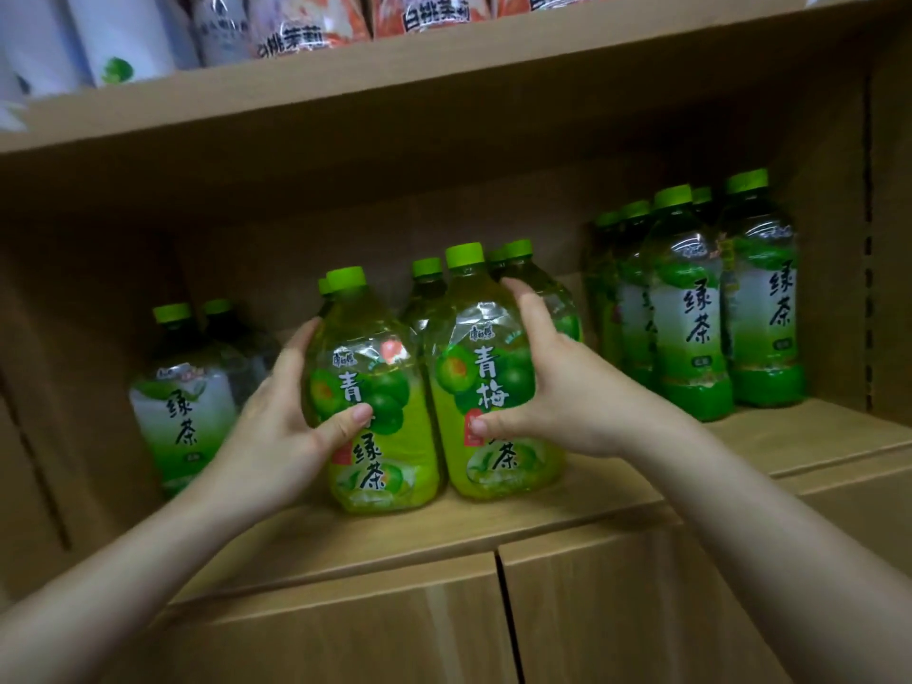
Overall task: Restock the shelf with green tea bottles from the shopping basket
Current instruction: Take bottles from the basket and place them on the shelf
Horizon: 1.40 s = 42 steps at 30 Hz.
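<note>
Two green-plum green tea bottles stand side by side at the front of the wooden shelf [518, 515]. My left hand [281, 427] grips the left bottle [375, 397], thumb across its label. My right hand [557, 382] grips the right bottle [488, 382], fingers over its shoulder and thumb on the label. More bottles with green caps stand right behind these two. The shopping basket is out of view.
A green tea bottle [185, 402] with a pale label stands at the shelf's left, another behind it. A group of several green tea bottles [701, 308] fills the right end. An upper shelf [444, 56] holds other drinks. Cabinet doors [641, 609] lie below.
</note>
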Each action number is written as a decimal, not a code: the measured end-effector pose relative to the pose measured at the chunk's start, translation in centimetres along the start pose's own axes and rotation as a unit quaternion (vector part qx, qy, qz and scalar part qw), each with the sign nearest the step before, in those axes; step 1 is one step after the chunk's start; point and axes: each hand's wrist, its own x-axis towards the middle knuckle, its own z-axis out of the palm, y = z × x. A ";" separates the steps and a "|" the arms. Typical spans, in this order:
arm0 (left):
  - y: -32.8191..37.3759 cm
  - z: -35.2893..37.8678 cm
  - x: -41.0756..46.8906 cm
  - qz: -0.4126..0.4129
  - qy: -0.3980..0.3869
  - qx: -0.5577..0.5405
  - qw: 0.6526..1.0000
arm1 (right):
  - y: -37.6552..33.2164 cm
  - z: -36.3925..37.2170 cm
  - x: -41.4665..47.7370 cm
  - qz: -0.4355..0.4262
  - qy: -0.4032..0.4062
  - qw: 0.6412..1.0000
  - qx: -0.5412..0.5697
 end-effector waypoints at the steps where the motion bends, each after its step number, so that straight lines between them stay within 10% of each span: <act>1: -0.2 0.1 0.0 0.007 0.005 0.008 1.000 | 0.1 0.2 -0.1 -0.008 0.018 1.000 0.001; 9: -1.1 0.2 -0.4 -0.002 0.062 -0.064 0.996 | 0.5 2.1 -0.2 -0.002 0.111 0.994 0.000; 28: -0.8 1.2 -0.3 -0.039 0.126 -0.059 0.990 | 0.0 3.4 1.7 -0.003 0.054 0.999 0.006; 42: 1.0 0.9 -1.1 0.060 0.060 0.287 0.954 | -1.6 4.8 -1.1 -0.021 0.127 0.978 -0.164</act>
